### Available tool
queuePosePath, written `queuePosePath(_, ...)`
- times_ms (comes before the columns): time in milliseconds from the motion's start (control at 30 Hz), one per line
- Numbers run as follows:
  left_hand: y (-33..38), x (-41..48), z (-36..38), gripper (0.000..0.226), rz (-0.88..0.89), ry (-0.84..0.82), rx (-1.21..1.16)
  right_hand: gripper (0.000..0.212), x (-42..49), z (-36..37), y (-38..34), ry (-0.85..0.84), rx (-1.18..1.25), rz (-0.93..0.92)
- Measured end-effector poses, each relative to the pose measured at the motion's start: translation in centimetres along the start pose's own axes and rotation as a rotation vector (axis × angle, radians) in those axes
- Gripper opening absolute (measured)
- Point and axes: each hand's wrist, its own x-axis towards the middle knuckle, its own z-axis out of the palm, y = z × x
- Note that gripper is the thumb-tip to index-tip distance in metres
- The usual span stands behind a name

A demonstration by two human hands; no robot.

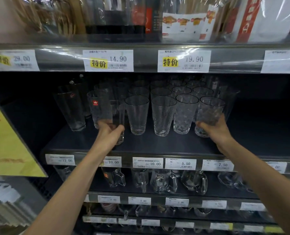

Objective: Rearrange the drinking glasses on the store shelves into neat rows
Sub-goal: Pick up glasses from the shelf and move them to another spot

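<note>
Our left hand (109, 133) curls round a slim glass (121, 114), our right hand (216, 130) round a textured glass (211, 110); both glasses roughly upright, mouths up.

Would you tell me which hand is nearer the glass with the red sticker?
Left. The left hand grips a tall glass right beside the red-sticker glass; the right hand grips a textured glass at the row's far end.

price tags (108, 60), e.g. 14.90; yellow sign (8, 141) L; wrapped pkgs (183, 22) up top
</note>
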Motion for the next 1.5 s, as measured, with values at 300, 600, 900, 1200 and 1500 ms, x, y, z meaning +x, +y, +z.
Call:
queuePosePath(300, -1.4, 1.6, -1.6, 0.061, 0.089, 0.017, 0.267, 0.065, 0.7, -0.1, 0.8, 0.003, -0.017, -0.009)
queuePosePath(600, -1.4, 2.6, -1.0, 0.061, 0.191, 0.257, 0.346, 0.069, 0.9, -0.1, 1.2, 0.012, -0.029, -0.012)
queuePosePath(900, -0.3, 3.4, -0.6, 0.051, 0.278, 0.235, 0.703, 0.063, 0.6, 0.1, 0.9, 0.028, -0.012, -0.008)
queuePosePath(1200, 0.0, 4.3, 0.3, 0.052, 0.244, 0.213, 0.712, 0.066, 0.7, 0.0, 1.0, 0.013, 0.005, -0.018)
queuePosePath(1500, -0.3, 5.5, 1.0, 0.05, 0.255, 0.239, 0.789, 0.063, 0.3, 0.2, 0.6, 0.017, 0.049, -0.019)
